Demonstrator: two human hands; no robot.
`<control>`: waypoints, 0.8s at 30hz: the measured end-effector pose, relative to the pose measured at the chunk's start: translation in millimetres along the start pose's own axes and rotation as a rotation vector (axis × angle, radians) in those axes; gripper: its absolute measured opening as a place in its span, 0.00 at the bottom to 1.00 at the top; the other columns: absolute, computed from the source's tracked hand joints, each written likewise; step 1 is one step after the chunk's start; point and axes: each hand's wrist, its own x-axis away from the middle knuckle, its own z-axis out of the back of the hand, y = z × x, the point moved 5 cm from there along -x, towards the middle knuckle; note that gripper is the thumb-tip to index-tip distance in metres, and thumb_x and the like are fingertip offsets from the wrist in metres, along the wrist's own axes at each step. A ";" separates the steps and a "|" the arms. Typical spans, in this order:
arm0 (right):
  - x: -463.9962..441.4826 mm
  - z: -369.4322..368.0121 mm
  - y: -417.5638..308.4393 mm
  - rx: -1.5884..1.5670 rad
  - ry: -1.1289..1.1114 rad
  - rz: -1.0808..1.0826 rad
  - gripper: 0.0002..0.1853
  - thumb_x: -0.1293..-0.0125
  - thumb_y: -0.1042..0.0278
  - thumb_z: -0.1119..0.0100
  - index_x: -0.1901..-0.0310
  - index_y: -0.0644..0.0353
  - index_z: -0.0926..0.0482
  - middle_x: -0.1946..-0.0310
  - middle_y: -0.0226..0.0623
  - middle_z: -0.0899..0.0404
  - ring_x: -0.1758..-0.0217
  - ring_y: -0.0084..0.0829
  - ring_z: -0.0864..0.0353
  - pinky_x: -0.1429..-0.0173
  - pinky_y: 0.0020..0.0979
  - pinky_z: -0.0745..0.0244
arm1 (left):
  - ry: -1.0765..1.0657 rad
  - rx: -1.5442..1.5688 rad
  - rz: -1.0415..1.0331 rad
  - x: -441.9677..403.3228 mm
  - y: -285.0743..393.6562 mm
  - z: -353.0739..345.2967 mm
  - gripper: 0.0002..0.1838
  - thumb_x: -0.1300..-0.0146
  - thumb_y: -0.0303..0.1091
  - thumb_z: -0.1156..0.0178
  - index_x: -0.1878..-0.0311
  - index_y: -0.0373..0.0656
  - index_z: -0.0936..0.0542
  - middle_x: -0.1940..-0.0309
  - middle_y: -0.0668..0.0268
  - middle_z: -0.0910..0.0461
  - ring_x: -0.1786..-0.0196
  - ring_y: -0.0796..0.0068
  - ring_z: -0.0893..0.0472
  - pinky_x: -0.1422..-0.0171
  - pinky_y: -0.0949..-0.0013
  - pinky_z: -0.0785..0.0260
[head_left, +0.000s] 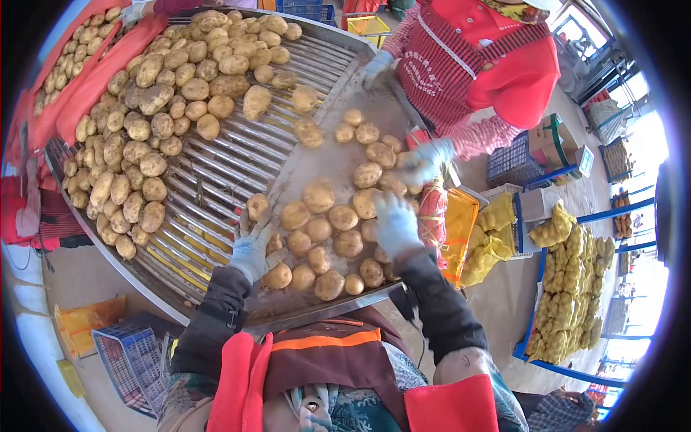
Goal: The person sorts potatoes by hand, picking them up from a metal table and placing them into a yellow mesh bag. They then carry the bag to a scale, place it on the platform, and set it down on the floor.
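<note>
My left hand (252,248), in a pale blue glove, rests at the lower edge of the roller conveyor with its fingers spread. A single potato (257,207) lies just beyond its fingertips, and another potato (276,276) is beside the palm. My right hand (397,227), gloved alike, reaches over potatoes at the right side of the metal tray (306,169); its fingers are stretched out and partly cover what lies beneath. Between my hands several loose potatoes, including a larger potato (318,195), are scattered on the tray.
A big potato pile (155,101) covers the conveyor rollers (230,155) at left. Opposite, a co-worker's gloved hand (426,162) is close to my right hand. Yellow mesh sacks (489,248) stand right of the tray; filled sacks (568,295) are stacked farther right. A blue crate (129,360) sits lower left.
</note>
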 end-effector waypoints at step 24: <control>41.2 27.1 168.3 -0.239 0.341 -0.447 0.30 0.43 0.58 0.37 0.39 0.58 0.30 0.52 0.52 0.24 0.47 0.50 0.25 0.39 0.42 0.32 | 0.038 -0.075 -0.231 -56.1 93.8 27.7 0.37 0.50 0.53 0.33 0.36 0.52 0.29 0.30 0.60 0.44 0.28 0.51 0.47 0.27 0.35 0.59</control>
